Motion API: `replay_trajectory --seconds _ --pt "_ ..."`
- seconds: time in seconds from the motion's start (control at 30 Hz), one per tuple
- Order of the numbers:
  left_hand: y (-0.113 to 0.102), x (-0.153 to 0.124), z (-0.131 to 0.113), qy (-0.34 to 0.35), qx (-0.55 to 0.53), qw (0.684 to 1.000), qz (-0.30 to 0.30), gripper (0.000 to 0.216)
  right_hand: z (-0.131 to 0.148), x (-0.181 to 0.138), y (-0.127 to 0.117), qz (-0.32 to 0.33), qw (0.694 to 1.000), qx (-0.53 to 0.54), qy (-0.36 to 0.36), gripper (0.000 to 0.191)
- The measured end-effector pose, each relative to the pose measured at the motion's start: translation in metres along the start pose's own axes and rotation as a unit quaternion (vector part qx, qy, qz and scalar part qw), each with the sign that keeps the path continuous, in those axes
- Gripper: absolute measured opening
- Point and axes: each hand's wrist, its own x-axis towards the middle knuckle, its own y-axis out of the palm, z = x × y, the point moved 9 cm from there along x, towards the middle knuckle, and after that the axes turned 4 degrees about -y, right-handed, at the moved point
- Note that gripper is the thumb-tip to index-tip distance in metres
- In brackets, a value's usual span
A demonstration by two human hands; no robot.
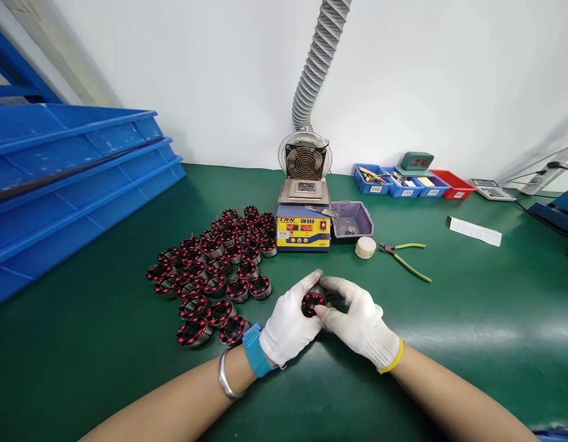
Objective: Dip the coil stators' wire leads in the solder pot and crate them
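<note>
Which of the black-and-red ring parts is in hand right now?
The black-and-red ring part between the white-gloved left hand and right hand; the others sit clustered on the green tabletop, untouched.

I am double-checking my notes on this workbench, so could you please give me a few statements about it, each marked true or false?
1. The left hand and the right hand both wear white gloves. True.
2. The two hands hold a red-and-black ring. True.
3. The right hand holds the pliers. False: they lie on the green table.
4. The display on the yellow-fronted machine is dark. False: its digits glow red.
5. The other rings lie to the right of the machine. False: they lie mostly to its left.
6. The red tray stands to the right of the small blue trays. True.
</note>
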Motion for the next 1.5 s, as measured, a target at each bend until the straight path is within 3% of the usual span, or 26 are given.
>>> replay_trajectory --seconds 0.07,0.17,0.27,0.37,0.5,0.6,0.77,0.87,0.97,1.1,1.23,1.33,1.5 --pt "-0.002 0.000 -0.004 0.010 0.005 1.000 -0.009 0.062 0.011 -0.003 -0.010 -0.032 0.991 -0.117 -0.053 0.043" --pt "-0.003 0.002 -0.010 0.009 0.020 1.000 -0.010 0.061 0.026 -0.009 -0.017 -0.063 0.967 -0.212 -0.123 0.040" --pt "-0.002 0.003 -0.009 -0.026 0.015 0.999 0.014 0.038 0.035 -0.012 -0.019 -0.079 0.953 -0.242 -0.167 0.039" --pt "0.004 0.002 -0.004 -0.072 -0.009 0.995 0.072 0.012 0.035 -0.012 -0.023 -0.088 0.951 -0.247 -0.166 0.039" --pt "0.016 -0.004 -0.004 -0.092 -0.106 0.977 0.161 0.010 0.027 -0.010 -0.027 -0.084 0.966 -0.214 -0.122 0.038" --pt "0.019 -0.008 -0.004 -0.098 -0.156 0.966 0.180 0.023 0.021 -0.007 -0.029 -0.067 0.977 -0.178 -0.092 0.038" --pt "0.011 -0.015 -0.005 -0.116 -0.202 0.962 0.145 0.035 0.007 0.005 -0.040 -0.100 0.981 -0.144 -0.082 0.038" --pt "-0.013 -0.015 -0.007 -0.100 -0.248 0.963 0.029 0.033 -0.007 0.011 -0.051 -0.140 0.983 -0.108 -0.049 0.042" --pt "-0.029 -0.015 0.001 -0.113 -0.290 0.949 -0.058 0.034 -0.009 0.010 -0.049 -0.134 0.987 -0.084 -0.033 0.044" --pt "-0.016 -0.008 0.005 -0.133 -0.276 0.952 -0.015 0.047 0.008 0.001 -0.039 -0.114 0.986 -0.100 -0.064 0.039" --pt "-0.001 -0.006 0.001 -0.124 -0.170 0.977 0.044 0.035 0.014 -0.004 -0.028 -0.090 0.989 -0.095 -0.072 0.039" --pt "-0.007 -0.008 -0.004 -0.094 -0.138 0.986 0.020 0.030 0.010 -0.003 -0.026 -0.086 0.992 -0.072 -0.058 0.040" --pt "-0.038 -0.014 -0.013 -0.023 -0.178 0.981 -0.075 0.028 0.000 0.002 -0.033 -0.110 0.994 -0.017 -0.019 0.040"
